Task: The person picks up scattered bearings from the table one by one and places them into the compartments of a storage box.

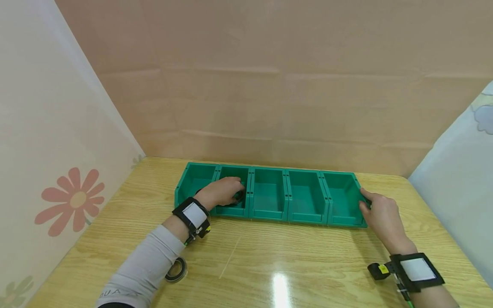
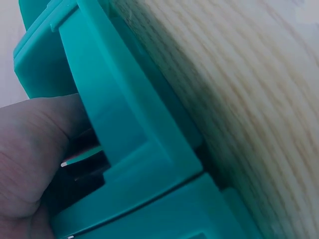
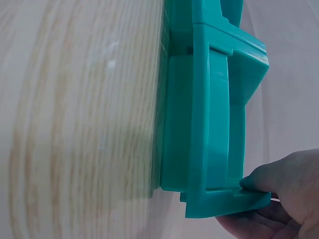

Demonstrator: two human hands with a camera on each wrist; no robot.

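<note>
Left hand [image 1: 223,191]: dim shadow darkens the green bins [image 1: 268,214] around it; its wrist view looks hazy and cool-toned.
Right hand [image 1: 383,214]: soft shadow lies on the tabletop [image 1: 239,256] just below it.
Tabletop: brightly lit; one white glare [image 1: 280,291] sits sideways between both hands, nearer the viewer.
Wood grain [image 2: 249,99]: blurred beside the left grip.

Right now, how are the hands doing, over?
Left hand inside second bin from left, grip unclear. Right hand pinching rightmost bin. Ring on table, clear of bins.

five green bins [image 1: 268,215] are lined up on a table [image 1: 246,252], the rightmost pinched at its edge; a dark object [image 1: 239,196] is partly hidden in the second from left.
</note>
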